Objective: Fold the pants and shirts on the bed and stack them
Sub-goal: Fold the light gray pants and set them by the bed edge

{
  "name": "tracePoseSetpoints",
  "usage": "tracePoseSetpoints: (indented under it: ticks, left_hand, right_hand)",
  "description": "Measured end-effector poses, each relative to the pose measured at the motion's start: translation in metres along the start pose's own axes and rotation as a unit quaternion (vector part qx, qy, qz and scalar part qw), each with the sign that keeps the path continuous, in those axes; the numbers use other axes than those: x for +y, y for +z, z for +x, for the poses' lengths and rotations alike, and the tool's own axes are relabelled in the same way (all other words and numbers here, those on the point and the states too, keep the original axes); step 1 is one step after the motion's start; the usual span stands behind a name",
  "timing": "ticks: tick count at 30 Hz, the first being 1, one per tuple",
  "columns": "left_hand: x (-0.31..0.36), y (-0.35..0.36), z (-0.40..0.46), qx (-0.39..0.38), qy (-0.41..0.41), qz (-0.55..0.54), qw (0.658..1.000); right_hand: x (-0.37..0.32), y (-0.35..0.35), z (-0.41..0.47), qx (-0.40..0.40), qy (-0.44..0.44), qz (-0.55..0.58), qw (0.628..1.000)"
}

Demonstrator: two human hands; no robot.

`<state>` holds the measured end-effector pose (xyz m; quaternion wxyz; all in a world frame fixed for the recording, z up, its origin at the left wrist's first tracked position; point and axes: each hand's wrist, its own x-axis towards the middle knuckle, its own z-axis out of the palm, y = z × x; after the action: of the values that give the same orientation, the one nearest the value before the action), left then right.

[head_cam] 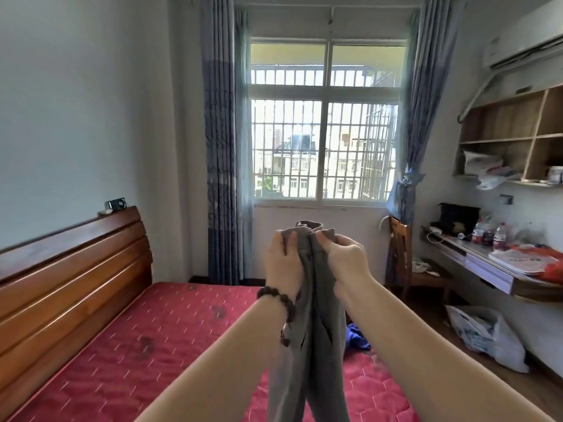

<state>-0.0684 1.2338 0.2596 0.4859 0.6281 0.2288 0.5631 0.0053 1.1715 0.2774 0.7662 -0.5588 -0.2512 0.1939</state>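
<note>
Together, both hands (left hand [284,261], right hand [344,261]) around grey pants [313,330]

Cut off and covered

The grey pants [316,345] run off the bottom edge; the blue garment [358,336] on the bed [152,345] is half hidden behind them; the hands' [285,263] fingertips are buried in the cloth.

— What sort of place is it?
— A home bedroom: a red quilted mattress [128,354] against a wooden slatted headboard [73,269] on the left, blue curtains [221,147] by a barred window [326,123], a cluttered wooden desk [493,269] on the right.
</note>
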Motion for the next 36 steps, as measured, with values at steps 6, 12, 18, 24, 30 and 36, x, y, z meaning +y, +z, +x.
tracePoseSetpoints:
  ticks: [6, 12, 18, 24, 30, 36]
  left_hand:
    - [-0.001, -0.010, -0.016, -0.143, 0.000, 0.022, 0.990]
    - [-0.006, -0.025, -0.012, -0.161, -0.012, -0.048, 0.986]
    - [0.013, -0.045, 0.000, -0.168, -0.041, -0.120, 0.978]
    - [0.047, -0.080, 0.021, -0.177, -0.037, -0.193, 0.964]
    - [0.032, -0.130, 0.022, -0.171, -0.111, -0.152, 0.967]
    - [0.053, -0.128, 0.022, -0.121, -0.087, -0.158, 0.976]
  right_hand:
    - [-0.019, -0.005, -0.014, -0.032, 0.078, 0.049, 0.995]
    - [-0.036, -0.025, -0.014, -0.151, 0.102, -0.008, 0.983]
    - [-0.026, -0.078, 0.009, 0.016, -0.249, -0.290, 0.924]
    - [-0.015, -0.080, 0.010, -0.217, -0.071, -0.050, 0.972]
    - [-0.037, -0.035, -0.004, -0.141, -0.174, -0.024, 0.974]
    - [-0.030, -0.048, -0.013, -0.254, -0.081, -0.077, 0.961]
